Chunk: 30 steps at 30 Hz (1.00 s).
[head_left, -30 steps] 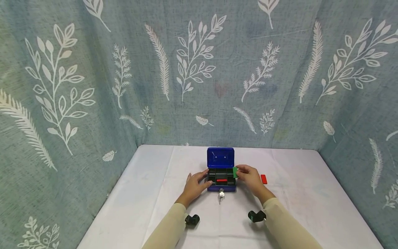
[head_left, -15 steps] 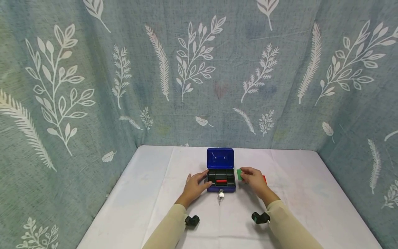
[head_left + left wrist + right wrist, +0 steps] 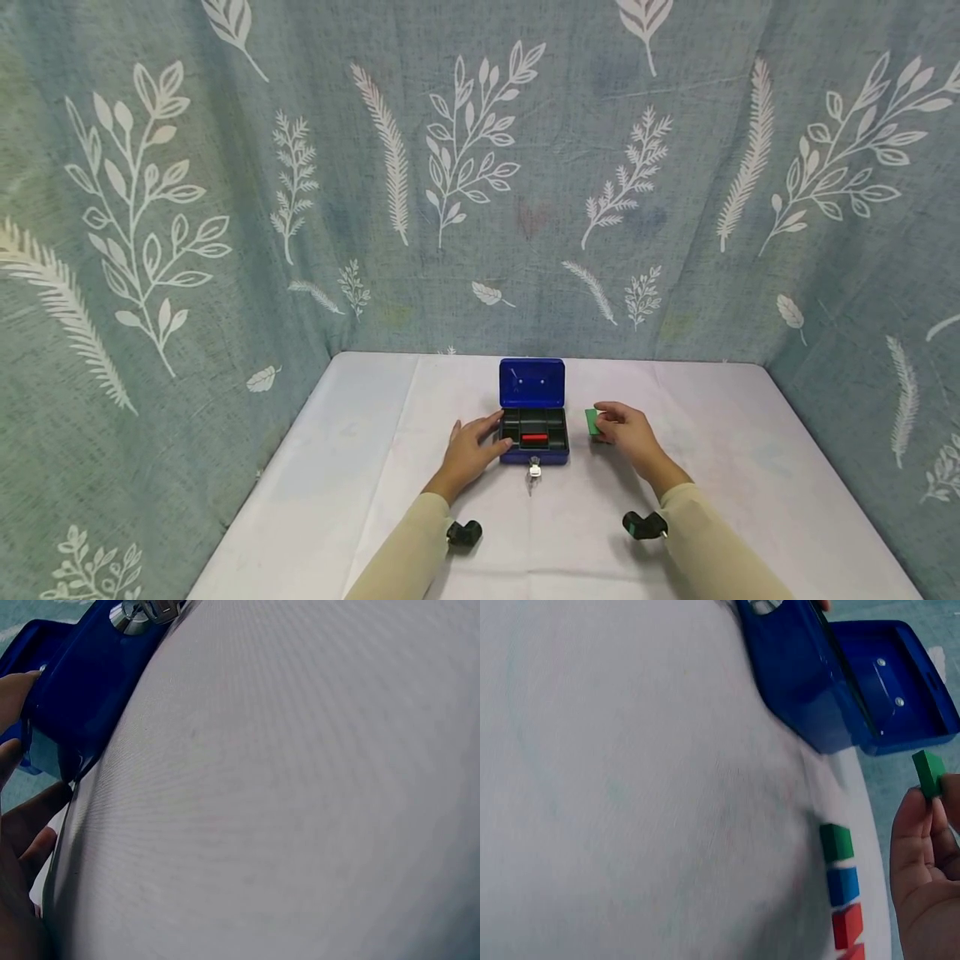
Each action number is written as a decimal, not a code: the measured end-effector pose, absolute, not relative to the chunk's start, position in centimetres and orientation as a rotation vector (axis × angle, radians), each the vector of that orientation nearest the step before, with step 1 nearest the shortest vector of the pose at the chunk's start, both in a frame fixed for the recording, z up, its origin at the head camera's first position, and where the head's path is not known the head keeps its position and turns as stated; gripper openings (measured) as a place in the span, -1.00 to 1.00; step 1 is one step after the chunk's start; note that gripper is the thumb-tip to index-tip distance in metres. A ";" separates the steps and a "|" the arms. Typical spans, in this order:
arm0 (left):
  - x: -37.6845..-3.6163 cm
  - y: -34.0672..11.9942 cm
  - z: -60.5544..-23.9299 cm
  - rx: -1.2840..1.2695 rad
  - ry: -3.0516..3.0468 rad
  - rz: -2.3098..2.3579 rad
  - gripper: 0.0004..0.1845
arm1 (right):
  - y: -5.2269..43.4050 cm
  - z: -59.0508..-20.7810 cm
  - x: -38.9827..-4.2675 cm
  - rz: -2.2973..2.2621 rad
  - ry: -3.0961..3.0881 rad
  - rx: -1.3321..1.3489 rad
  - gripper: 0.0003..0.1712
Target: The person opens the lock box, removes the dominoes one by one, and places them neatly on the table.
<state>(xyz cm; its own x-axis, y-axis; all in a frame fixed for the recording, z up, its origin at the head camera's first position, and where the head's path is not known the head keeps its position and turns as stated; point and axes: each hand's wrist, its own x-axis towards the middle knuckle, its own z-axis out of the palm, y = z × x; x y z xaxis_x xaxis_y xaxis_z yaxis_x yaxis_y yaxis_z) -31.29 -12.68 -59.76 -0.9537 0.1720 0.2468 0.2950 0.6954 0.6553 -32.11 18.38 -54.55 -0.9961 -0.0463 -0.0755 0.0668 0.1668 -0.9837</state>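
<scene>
A blue cash box stands on the table with its lid raised. Inside is a black compartment tray, and a red block sits in its front middle compartment. My left hand holds the box at its left end, thumb over the rim, fingers along the side. To the right of the box, my right hand pinches a thin green block above the table between thumb and fingers. Below that hand, a row of blocks stands on the cloth: green, blue and red.
Keys hang from the lock on the box's front. A white cloth covers the table, and a leaf-patterned grey-blue curtain rises behind and at both sides. Black wrist cameras jut inward from both sleeves.
My right hand has drawn the green block rightward, away from the box's right edge. It now covers the red block seen on the table earlier. My left hand stays where it was.
</scene>
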 end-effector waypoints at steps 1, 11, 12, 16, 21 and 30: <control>-31.3 -12.7 -59.8 -0.376 -2.743 -1.097 -0.32 | 18.6 -54.6 -32.1 -1.967 2.334 0.025 -0.58; -31.4 -12.7 -59.7 -0.398 -2.739 -1.079 -0.32 | 21.0 -55.0 -31.8 -1.933 2.377 0.009 -0.59; -31.4 -12.8 -59.7 -0.398 -2.740 -1.078 -0.33 | 21.2 -55.0 -31.7 -1.925 2.384 0.013 -0.59; -31.4 -12.8 -59.7 -0.397 -2.745 -1.072 -0.32 | 21.7 -55.0 -31.6 -1.899 2.390 0.047 -0.60; -31.3 -12.7 -59.5 -0.408 -2.734 -1.088 -0.33 | 22.4 -55.2 -31.7 -1.862 2.404 0.057 -0.59; -31.2 -12.8 -59.4 -0.397 -2.743 -1.096 -0.34 | 23.9 -55.4 -31.7 -1.749 2.461 0.082 -0.58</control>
